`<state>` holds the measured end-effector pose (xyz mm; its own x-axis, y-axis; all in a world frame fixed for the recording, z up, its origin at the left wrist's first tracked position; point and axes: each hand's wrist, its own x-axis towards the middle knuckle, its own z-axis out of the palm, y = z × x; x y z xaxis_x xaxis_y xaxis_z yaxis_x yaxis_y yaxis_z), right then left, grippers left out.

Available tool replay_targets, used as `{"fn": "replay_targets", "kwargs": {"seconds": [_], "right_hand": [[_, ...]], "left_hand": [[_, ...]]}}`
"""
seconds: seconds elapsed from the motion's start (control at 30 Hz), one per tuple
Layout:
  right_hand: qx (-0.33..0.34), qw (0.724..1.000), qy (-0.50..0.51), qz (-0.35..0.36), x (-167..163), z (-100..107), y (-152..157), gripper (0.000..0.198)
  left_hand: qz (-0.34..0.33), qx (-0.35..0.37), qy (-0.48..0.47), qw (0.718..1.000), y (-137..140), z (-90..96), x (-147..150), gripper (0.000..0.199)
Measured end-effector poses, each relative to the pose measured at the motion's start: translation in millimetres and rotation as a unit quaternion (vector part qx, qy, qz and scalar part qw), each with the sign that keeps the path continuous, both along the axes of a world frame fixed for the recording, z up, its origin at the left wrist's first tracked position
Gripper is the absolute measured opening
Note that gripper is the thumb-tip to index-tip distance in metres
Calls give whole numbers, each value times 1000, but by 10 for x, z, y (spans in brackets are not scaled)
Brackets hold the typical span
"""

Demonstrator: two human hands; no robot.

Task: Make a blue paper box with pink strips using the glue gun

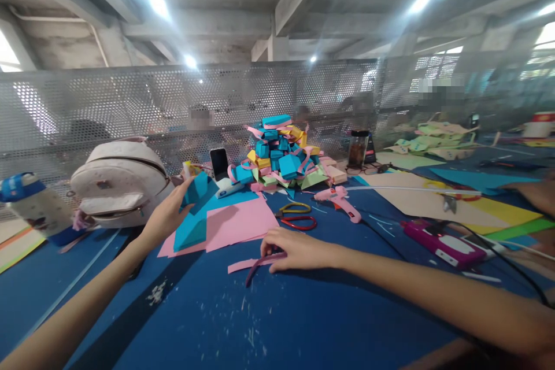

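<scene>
My left hand (168,211) is raised over the left part of the table, thumb and fingers closed around a blue folded paper piece (198,189). Beneath it lie pink paper sheets (243,222) and a blue paper piece (191,234). Low over the tabletop, my right hand (299,250) pinches a pink paper strip (241,266); a darker curved length hangs beside it. Just beyond the right hand are scissors (299,222) with one yellow and one red handle. A pink glue gun (340,202) lies to their right.
Folded blue, yellow and pink paper pieces (277,156) form a heap at the back. A pale backpack (121,185) and a bottle (39,208) stand left. Right are a purple power strip (442,243), cables, paper sheets (416,199) and another person's hand (535,191). Perforated metal screens (234,92) rise behind.
</scene>
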<state>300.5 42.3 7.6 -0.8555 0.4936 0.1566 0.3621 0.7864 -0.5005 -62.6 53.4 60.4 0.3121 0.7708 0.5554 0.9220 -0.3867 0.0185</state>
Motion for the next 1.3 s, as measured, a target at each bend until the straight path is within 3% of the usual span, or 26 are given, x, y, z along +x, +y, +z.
{"fn": "replay_targets", "kwargs": {"seconds": [0.17,0.33,0.63,0.83,1.03,1.17,1.3], "right_hand": [[29,999,14,21,-207,-24,97,42],[56,997,24,41,-416,-29,176,45],[63,997,25,28,-192,-31,134,36],[34,999,6,-15,2,7,88,17],[-13,999,-20,-29,4,7,89,13],[-29,999,-31,-27,-24,16,107,12],[-30,999,-27,-29,-19,21,107,7]], "left_hand": [[-74,-8,-6,997,82,-34,407,51],[-100,-17,7,995,175,-88,676,44],[-121,-24,22,992,214,-256,645,39],[-132,-38,14,990,30,-196,663,41],[-146,-137,23,979,-404,-206,1006,16],[-136,-232,21,963,-594,-331,1198,21],[-112,-289,10,951,-579,-453,1208,22]]}}
